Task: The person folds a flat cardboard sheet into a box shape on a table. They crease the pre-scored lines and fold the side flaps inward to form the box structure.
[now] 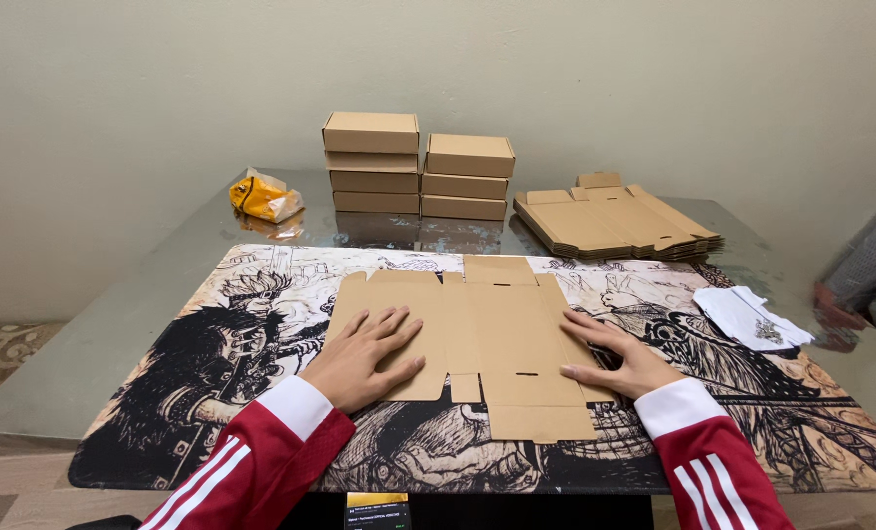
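Observation:
A flat, unfolded brown cardboard box blank (492, 334) lies on a black-and-white illustrated mat (193, 383) in front of me. My left hand (364, 355) rests palm down on the blank's left flap, fingers spread. On the blank's right edge lies my right hand (617, 353), also flat, with the fingers pointing left. Neither hand grips anything. Both wrists wear red sleeves with white cuffs and stripes.
Two stacks of folded brown boxes (416, 175) stand at the back of the glass table (114, 294). A pile of flat blanks (615, 224) lies at the back right. A yellow crumpled bag (264, 196) sits back left. White folded cloth (752, 316) lies at the right.

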